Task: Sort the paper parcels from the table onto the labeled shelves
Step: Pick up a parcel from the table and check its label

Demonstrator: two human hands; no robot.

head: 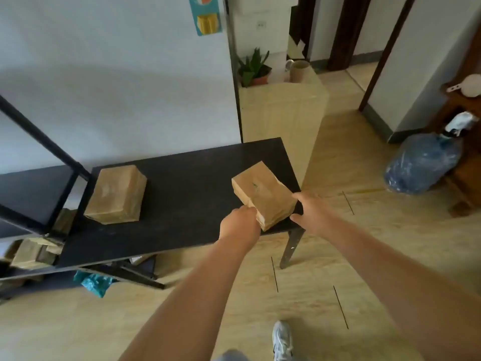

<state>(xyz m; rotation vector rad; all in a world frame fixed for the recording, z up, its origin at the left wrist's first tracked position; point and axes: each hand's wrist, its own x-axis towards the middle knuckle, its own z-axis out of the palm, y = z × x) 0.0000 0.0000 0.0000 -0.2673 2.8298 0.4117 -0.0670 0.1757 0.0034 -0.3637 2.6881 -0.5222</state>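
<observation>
both hands (240, 223) (313, 213) at the right parcel (263, 195), left fingers gripping its near corner, right fingers spread alongside

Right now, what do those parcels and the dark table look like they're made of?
Both parcels, the near parcel and the far parcel, look wrapped in brown kraft paper: matte, creased, folded ends. The table top looks like matte black board, perhaps painted wood or laminate.

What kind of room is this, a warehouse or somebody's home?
Probably a home, not a warehouse: a potted plant and mug sit on a wooden cabinet, and a water jug stands on the floor near doorways.
</observation>
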